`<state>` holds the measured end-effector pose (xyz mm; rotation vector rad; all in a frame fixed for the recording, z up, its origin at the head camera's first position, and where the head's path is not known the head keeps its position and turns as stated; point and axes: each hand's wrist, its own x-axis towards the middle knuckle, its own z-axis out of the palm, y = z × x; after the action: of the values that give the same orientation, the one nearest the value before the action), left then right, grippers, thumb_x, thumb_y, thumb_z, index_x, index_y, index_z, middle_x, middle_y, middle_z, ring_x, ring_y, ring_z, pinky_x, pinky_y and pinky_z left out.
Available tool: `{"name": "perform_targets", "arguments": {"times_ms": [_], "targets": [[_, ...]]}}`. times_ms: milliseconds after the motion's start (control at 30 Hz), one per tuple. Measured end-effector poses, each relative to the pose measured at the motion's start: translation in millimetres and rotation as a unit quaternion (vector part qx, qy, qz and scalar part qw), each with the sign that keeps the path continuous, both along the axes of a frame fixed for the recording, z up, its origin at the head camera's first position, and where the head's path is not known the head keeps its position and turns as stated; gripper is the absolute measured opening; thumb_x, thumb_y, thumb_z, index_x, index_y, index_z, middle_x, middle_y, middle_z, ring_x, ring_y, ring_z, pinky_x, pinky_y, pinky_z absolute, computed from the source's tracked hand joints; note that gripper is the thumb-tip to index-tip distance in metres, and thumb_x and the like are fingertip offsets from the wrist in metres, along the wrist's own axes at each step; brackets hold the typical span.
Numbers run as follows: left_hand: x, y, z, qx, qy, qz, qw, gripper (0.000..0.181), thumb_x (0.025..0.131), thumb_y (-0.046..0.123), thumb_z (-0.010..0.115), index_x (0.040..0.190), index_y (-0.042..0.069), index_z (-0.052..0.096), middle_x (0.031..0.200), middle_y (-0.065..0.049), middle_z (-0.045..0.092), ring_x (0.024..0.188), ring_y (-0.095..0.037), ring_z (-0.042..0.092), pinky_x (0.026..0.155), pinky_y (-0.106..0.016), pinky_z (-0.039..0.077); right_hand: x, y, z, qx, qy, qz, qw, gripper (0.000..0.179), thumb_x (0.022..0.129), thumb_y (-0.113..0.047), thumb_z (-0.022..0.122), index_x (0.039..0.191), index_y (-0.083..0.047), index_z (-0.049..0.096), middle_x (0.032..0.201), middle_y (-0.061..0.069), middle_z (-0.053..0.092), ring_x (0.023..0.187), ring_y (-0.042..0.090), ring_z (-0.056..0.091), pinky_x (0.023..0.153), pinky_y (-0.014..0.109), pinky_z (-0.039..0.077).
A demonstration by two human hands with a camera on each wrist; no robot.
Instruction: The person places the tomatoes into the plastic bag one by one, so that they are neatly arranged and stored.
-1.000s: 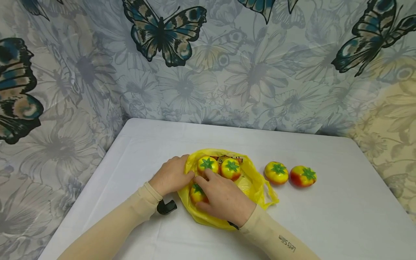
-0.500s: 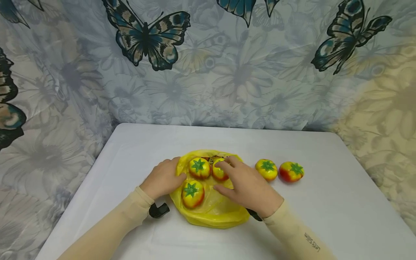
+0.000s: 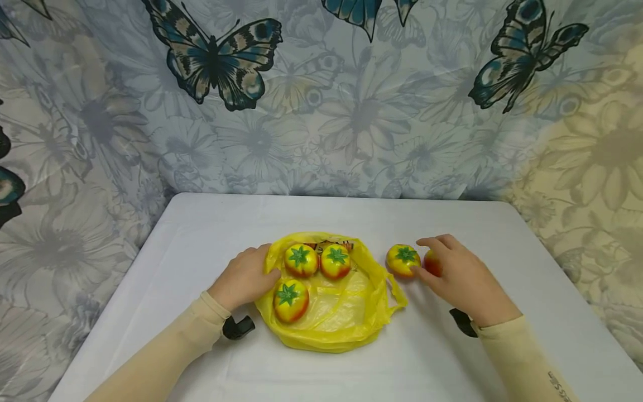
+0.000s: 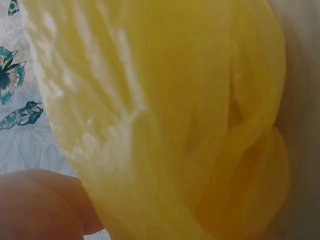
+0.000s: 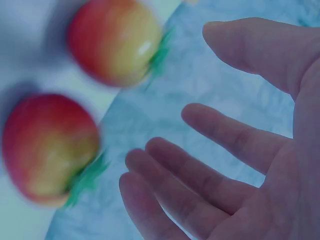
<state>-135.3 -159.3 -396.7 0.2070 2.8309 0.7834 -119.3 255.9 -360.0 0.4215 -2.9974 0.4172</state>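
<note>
My left hand grips the left rim of a yellow plastic bag, thumb over the edge. The bag lies spread open, its film filling most of the left wrist view. Inside are three shiny yellow-red tomatoes with green star-shaped tops: one back left, one beside it and one in front. My right hand hovers with spread fingers over two more tomatoes right of the bag. The left one shows plainly; the hand mostly hides the other. In the right wrist view the palm holds nothing.
A white-covered table carries everything. Behind and to the left hangs a butterfly-and-flower cloth. The bag's handle loop sticks out to the right, near the loose tomatoes. Black wrist-camera parts sit under the wrists.
My right hand has left the front tomato inside the bag and moved right, out over the two loose tomatoes. My left hand keeps its grip on the bag rim. The head view has shifted slightly.
</note>
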Motion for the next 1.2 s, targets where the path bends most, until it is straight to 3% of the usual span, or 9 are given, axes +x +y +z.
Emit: {"name": "perform_targets", "arguments": {"times_ms": [100,267,667,1000,1200], "targets": [[0.3,-1.2,-0.2,0.001,0.003,-0.003,1.0000,0.059,0.103,0.030,0.061,0.155,0.004,0.054,0.125,-0.015,0.073,0.099,-0.024,0.063,0.090,-0.048,0.056,-4.1,15,-4.1,-0.002,-0.015,-0.021,0.9997,0.057,0.098,-0.033,0.079,0.144,-0.004,0.062,0.140,0.029,0.060,0.116,0.048,0.066,0.096,0.070,0.054],[1.5,-1.4,-1.8,0.003,0.003,-0.003,1.0000,0.060,0.103,0.029,0.062,0.156,0.003,0.053,0.130,-0.018,0.073,0.104,-0.026,0.065,0.095,-0.051,0.056,-10.8,28,-13.2,-0.009,-0.038,-0.041,0.9984,0.064,0.099,-0.041,0.078,0.146,-0.003,0.061,0.145,0.032,0.057,0.130,0.055,0.056,0.103,0.075,0.047],[3.1,-4.8,-1.9,-0.003,0.006,-0.001,1.0000,0.060,0.102,0.029,0.063,0.156,0.002,0.054,0.129,-0.018,0.073,0.104,-0.026,0.065,0.096,-0.051,0.057,-25.3,40,-27.3,0.010,-0.077,-0.051,0.9956,0.077,0.096,-0.051,0.078,0.151,-0.002,0.057,0.147,0.036,0.054,0.129,0.058,0.055,0.103,0.077,0.046],[3.0,-3.7,2.3,-0.006,0.002,0.008,0.9999,0.063,0.103,0.030,0.062,0.159,0.002,0.050,0.140,-0.021,0.069,0.114,-0.030,0.065,0.103,-0.055,0.055,-29.1,42,-32.0,0.014,-0.083,-0.048,0.9953,0.075,0.094,-0.046,0.081,0.150,-0.003,0.057,0.142,0.037,0.056,0.120,0.057,0.060,0.099,0.075,0.049],[2.0,-0.9,2.2,-0.003,0.005,0.004,1.0000,0.061,0.103,0.028,0.063,0.157,0.002,0.053,0.134,-0.020,0.071,0.108,-0.028,0.065,0.099,-0.052,0.056,-27.4,43,-30.0,0.015,-0.089,-0.051,0.9946,0.075,0.094,-0.048,0.081,0.151,-0.005,0.057,0.142,0.036,0.056,0.119,0.055,0.061,0.098,0.075,0.050]]}}
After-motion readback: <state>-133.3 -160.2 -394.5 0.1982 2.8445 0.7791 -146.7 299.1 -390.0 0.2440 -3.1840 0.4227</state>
